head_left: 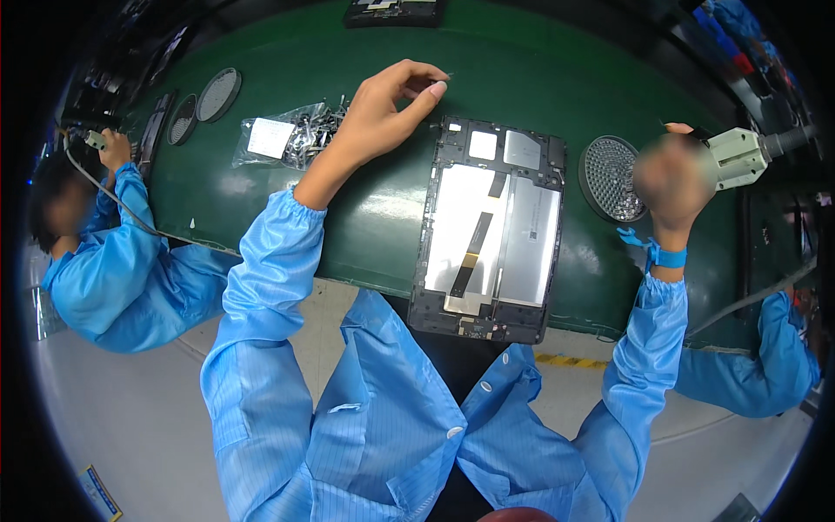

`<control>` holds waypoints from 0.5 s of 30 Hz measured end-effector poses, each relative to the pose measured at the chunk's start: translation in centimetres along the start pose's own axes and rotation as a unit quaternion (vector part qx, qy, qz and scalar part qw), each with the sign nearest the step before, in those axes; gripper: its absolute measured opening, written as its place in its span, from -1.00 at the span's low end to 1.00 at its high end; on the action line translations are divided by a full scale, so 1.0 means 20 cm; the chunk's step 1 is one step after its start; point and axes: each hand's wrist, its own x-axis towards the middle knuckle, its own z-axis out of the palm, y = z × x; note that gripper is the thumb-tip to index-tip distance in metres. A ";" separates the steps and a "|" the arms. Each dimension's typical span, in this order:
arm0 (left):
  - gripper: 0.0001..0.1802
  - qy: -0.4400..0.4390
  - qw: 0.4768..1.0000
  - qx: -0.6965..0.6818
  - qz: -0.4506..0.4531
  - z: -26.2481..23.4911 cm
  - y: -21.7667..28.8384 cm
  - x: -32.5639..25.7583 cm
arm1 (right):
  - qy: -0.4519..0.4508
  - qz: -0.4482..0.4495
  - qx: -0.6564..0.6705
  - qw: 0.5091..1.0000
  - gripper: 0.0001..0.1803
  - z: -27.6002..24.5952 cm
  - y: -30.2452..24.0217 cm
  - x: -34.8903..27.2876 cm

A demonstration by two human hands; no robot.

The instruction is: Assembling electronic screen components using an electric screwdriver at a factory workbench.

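Observation:
A tablet housing point(557, 165) with silver battery panels and a dark ribbon cable point(471, 252) lies on the bench before me. Just beyond its upper left corner, my left hand point(391, 109) is raised with thumb and fingers pinched together; whatever is between the tips is too small to make out. On the right, my right hand point(674, 181) is partly blurred, its fingers round a pale electric screwdriver point(738, 158) pointing sideways. A blue wrist strap point(668, 257) circles that wrist. Close beside this hand sits a round dish point(612, 178) with small metal pieces.
A clear bag of small metal parts point(309, 135) lies beside my left forearm. Two round dishes point(218, 94) stand further left. A co-worker point(130, 252) in blue sits at the left with a tool; another blue sleeve point(748, 365) shows at right. A dark device point(393, 12) lies at the far edge.

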 end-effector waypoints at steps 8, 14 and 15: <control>-0.70 -0.121 0.964 -0.168 -0.166 -0.08 0.03 0.02 | -0.007 -0.001 0.000 1.000 -0.77 -0.02 0.01 0.01; -0.75 -0.153 0.952 -0.135 -0.228 -0.05 0.04 0.01 | -0.016 -0.005 -0.004 1.000 -0.76 -0.02 0.01 0.00; -0.75 -0.154 0.951 -0.138 -0.231 -0.04 0.03 0.00 | -0.017 -0.004 -0.009 1.000 -0.76 -0.01 0.01 0.00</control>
